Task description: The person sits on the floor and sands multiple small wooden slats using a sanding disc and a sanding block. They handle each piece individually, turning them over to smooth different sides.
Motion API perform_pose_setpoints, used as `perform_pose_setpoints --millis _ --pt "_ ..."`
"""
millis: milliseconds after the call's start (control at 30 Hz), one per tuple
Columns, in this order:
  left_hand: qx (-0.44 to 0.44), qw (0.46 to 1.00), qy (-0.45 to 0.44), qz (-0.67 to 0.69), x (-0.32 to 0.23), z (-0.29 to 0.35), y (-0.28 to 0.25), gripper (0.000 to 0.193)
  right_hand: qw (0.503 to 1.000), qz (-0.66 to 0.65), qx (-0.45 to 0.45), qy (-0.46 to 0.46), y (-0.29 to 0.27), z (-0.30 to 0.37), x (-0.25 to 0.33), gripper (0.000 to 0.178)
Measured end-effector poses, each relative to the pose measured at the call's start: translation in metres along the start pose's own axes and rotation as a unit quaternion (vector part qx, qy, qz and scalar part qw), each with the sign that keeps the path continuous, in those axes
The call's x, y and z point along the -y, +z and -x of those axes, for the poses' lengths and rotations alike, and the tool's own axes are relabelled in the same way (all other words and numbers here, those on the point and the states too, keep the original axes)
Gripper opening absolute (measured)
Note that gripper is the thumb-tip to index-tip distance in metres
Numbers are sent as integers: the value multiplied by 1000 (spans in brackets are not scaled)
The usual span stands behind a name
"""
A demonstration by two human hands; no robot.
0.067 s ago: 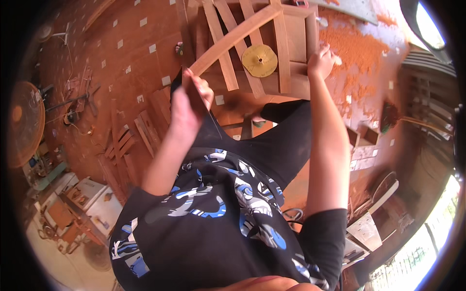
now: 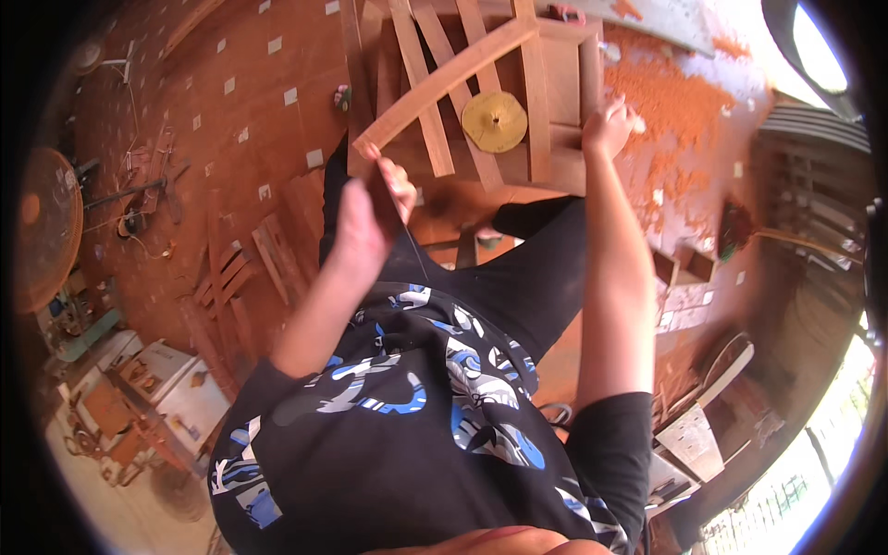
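Note:
My left hand [image 2: 370, 208] is closed on a thin dark brown strip [image 2: 385, 192], held edge-on; its kind I cannot make out. The hand is just below the near end of a curved wooden slat [image 2: 435, 85], which lies slanted across several straight wooden slats [image 2: 418, 83]. A round yellow disc [image 2: 492, 129] with a small centre hole rests on these slats. At the right side of the wooden panelled piece [image 2: 566, 69] under them, my right hand [image 2: 610, 131] has its fingers curled. Whatever it holds, if anything, is hidden.
Orange sawdust [image 2: 671, 102] covers the floor at the far right. Loose wooden pieces [image 2: 277, 250] lie on the left, near a large round fan [image 2: 46, 231]. On the right are a broom [image 2: 740, 228] and small wooden boxes [image 2: 686, 265].
My left hand with the dark strip has shifted slightly right and down against the curved slat's end. My right hand has dropped slightly and moved a little left.

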State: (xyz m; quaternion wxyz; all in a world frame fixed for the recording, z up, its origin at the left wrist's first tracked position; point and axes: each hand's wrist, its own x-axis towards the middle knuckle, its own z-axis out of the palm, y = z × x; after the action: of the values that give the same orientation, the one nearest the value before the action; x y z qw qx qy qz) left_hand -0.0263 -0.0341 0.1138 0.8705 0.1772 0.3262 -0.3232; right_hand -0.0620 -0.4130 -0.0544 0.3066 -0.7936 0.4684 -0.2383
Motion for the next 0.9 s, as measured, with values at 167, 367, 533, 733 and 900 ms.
perform_pose_setpoints --millis 167,367,533,733,900 --pt "-100 988 64 -94 48 -1 -29 16 978 -91 -185 -10 8 44 56 50" --pt "-34 979 160 -124 41 -38 -35 26 888 -278 351 -105 -44 163 118 45" --pt "52 983 160 -78 36 -33 -50 17 805 -301 504 -84 -97 179 157 45" --pt "38 915 335 -223 36 -42 -51 15 773 -156 607 -100 -76 187 144 64" --pt "67 958 236 -148 24 -36 -54 23 761 -251 593 -76 -59 210 134 66"
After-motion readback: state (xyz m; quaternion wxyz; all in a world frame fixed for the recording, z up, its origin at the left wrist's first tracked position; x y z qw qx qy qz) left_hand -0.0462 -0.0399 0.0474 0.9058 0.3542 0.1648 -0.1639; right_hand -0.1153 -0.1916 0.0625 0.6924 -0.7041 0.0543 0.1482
